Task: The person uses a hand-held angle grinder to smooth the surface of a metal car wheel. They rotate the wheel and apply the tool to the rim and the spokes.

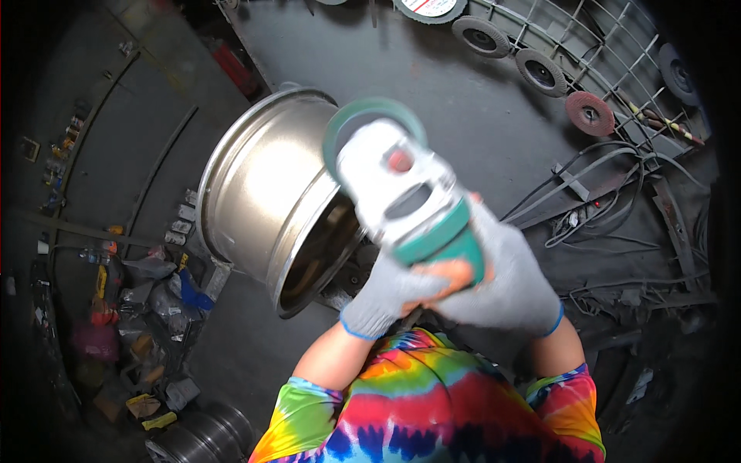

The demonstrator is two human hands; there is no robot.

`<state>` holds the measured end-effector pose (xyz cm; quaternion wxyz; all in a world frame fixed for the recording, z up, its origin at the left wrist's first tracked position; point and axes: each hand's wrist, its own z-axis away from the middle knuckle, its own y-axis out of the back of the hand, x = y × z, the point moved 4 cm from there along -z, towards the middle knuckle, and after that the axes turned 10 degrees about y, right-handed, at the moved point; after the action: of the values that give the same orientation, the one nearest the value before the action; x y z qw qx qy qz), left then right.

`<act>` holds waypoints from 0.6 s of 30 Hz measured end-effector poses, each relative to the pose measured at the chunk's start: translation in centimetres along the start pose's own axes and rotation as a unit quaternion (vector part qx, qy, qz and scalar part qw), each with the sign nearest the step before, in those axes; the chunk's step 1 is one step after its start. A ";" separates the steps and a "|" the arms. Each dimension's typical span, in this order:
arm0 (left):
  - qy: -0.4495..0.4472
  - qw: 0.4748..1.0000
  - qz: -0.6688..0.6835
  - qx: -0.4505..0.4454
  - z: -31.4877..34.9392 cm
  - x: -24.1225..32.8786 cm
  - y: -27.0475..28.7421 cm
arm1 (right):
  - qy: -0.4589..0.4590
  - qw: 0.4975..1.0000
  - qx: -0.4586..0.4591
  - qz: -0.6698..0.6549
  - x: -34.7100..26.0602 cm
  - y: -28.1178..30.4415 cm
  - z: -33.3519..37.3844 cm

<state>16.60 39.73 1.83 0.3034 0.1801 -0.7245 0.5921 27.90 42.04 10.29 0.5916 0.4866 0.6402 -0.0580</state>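
An angle grinder (436,235) with a green body, a silver gear head and a red button is held up before my chest, slightly blurred. Its round green-rimmed disc (332,143) points away from me, up and to the left. Both hands wear grey knit gloves with blue cuffs and bare fingertips. My left hand (390,289) is closed on the grinder's left side, while my right hand (509,270) wraps its body from the right. Just left of the disc, a silver metal wheel rim (262,166) lies on its side; the disc overlaps its edge in view, and contact I cannot tell.
Several flap discs, one reddish (590,113), hang along a wire grid (571,31) at the far right. Loose cables (617,162) bunch at the right. Assorted clutter (170,301) lies at the left, and another wheel rim (204,436) sits at the lower left.
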 end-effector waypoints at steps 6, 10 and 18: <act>-0.029 0.991 -0.127 0.002 7.2 0.5 0.8 | 0.153 0.985 -0.068 0.042 -1.0 -4.9 2.9; -0.039 0.988 -0.153 0.000 9.9 -0.4 2.1 | 0.154 0.982 -0.101 0.032 -0.1 -7.8 4.4; 0.109 0.985 -0.116 0.064 8.5 -0.8 0.7 | -0.065 0.995 -0.040 -0.066 1.4 -7.5 5.9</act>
<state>14.84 31.62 -0.24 0.4349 0.2161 -0.6220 0.6142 27.09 35.06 3.68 0.6457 0.4147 0.6328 -0.1032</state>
